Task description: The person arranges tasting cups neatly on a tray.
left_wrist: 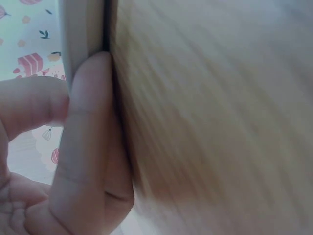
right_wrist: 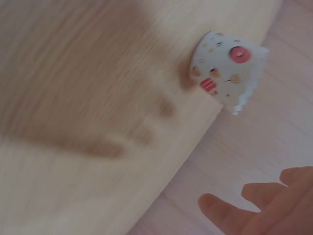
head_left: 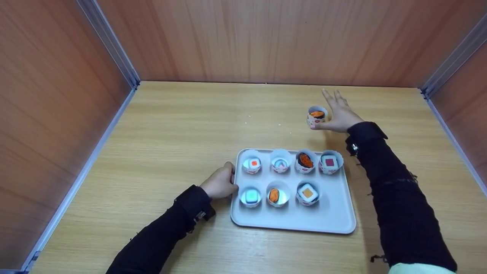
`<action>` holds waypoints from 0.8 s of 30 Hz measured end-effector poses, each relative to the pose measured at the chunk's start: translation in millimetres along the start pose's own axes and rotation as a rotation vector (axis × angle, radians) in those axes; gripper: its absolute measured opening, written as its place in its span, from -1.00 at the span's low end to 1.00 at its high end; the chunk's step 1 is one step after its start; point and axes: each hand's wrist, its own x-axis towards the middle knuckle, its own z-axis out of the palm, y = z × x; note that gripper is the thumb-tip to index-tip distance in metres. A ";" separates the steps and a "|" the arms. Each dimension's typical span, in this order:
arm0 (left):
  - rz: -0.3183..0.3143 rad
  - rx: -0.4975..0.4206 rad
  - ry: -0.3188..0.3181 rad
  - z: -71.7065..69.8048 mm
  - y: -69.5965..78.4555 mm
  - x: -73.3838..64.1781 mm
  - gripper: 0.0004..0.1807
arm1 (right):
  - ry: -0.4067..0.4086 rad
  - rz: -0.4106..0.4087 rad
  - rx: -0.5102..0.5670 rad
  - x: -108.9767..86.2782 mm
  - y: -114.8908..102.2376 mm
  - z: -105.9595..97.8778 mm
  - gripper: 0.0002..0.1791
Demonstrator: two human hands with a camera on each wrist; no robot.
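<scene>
My left hand (head_left: pixel 220 182) grips the left rim of a white tray (head_left: pixel 335 213); the left wrist view shows fingers (left_wrist: pixel 88 122) and thumb pinching that edge. Across the table, my right hand (head_left: pixel 338 114) spreads its fingers beside a paper cup (head_left: pixel 311 120) with an orange and dark piece inside. Its thumb overlaps the cup's lower side in the head view; whether they touch I cannot tell. From the right wrist, the patterned cup (right_wrist: pixel 225 68) stands upright on the table, apart from the visible fingers (right_wrist: pixel 225 213).
Two rows of paper cups stand on the tray, among them one with a teal piece (head_left: pixel 251 196), one with roe-like orange (head_left: pixel 306 160) and one with a dark red square (head_left: pixel 329 162). Wooden panels (head_left: pixel 266 42) wall in the table (head_left: pixel 171 125). Small white specks lie behind the tray.
</scene>
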 end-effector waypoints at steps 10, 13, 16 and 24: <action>0.043 0.022 -0.012 4.4 3.1 1.2 -0.64 | -0.086 0.052 -0.123 13.0 2.8 4.3 0.32; 0.037 0.020 -0.023 4.9 5.0 1.0 -0.64 | -0.103 0.075 -0.139 14.5 5.1 5.4 0.27; 0.027 0.015 -0.028 4.7 6.5 -0.6 -0.64 | -0.119 0.092 -0.156 16.2 7.0 7.8 0.18; 0.027 0.010 -0.037 4.9 5.9 -2.7 -0.63 | -0.114 0.093 -0.176 21.9 13.9 16.7 -0.07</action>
